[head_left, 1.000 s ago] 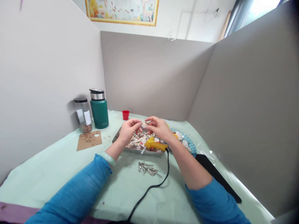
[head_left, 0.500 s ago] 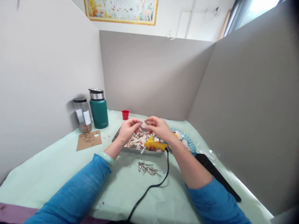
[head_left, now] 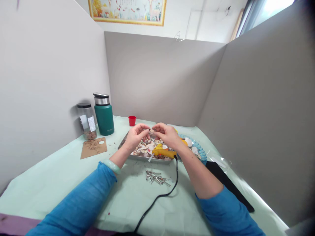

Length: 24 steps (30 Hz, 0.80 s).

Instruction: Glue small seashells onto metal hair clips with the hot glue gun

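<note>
Between my fingertips, above the far part of a metal tray [head_left: 141,159], is a small pale shell [head_left: 152,131]. My left hand [head_left: 137,136] pinches it from the left, thumb and index finger close together. From the other side my right hand [head_left: 167,134] is closed on it too. Many small shells [head_left: 141,149] fill the tray beneath. A yellow hot glue gun [head_left: 163,152] rests on the tray's near right edge, its clear glue stick poking out and its black cord [head_left: 157,198] running toward me.
Several metal hair clips [head_left: 157,178] lie in front of the tray. A blue plate [head_left: 200,150] with larger shells and a black flat object [head_left: 228,185] are on the right. Left stand a green bottle [head_left: 104,119], a jar [head_left: 87,121], brown card [head_left: 93,148] and red cup [head_left: 132,121].
The shell between my fingers has turned slightly and shows less of its pale face. Both hands stay almost in place; everything else is still.
</note>
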Each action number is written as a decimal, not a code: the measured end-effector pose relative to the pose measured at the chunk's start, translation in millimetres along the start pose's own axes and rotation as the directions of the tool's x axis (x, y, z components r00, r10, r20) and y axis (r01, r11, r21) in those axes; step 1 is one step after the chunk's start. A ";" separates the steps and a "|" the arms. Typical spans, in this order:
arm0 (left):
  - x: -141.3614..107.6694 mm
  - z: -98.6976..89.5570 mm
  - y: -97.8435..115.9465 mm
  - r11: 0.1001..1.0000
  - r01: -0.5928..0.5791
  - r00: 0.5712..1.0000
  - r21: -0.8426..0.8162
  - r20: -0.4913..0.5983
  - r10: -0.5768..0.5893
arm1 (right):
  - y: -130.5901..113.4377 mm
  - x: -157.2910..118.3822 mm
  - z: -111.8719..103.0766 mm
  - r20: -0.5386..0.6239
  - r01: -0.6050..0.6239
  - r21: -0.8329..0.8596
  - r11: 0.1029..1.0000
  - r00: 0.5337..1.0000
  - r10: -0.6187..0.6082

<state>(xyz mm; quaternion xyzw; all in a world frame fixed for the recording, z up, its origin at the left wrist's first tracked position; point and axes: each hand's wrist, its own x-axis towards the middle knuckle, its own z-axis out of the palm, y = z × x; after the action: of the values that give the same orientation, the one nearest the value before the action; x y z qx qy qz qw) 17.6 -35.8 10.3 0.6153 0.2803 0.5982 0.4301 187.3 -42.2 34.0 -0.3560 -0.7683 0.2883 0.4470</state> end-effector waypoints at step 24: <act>0.8 -2.1 -6.0 0.998 -0.018 1.000 -0.061 -0.001 0.018 | -0.2 0.3 3.4 0.057 -0.071 0.182 0.981 0.997 0.061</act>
<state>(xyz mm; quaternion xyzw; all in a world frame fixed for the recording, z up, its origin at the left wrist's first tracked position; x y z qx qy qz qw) 16.7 -31.9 5.3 0.6043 0.2563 0.6106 0.4431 184.1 -42.6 32.9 -0.3309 -0.7373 0.3818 0.4485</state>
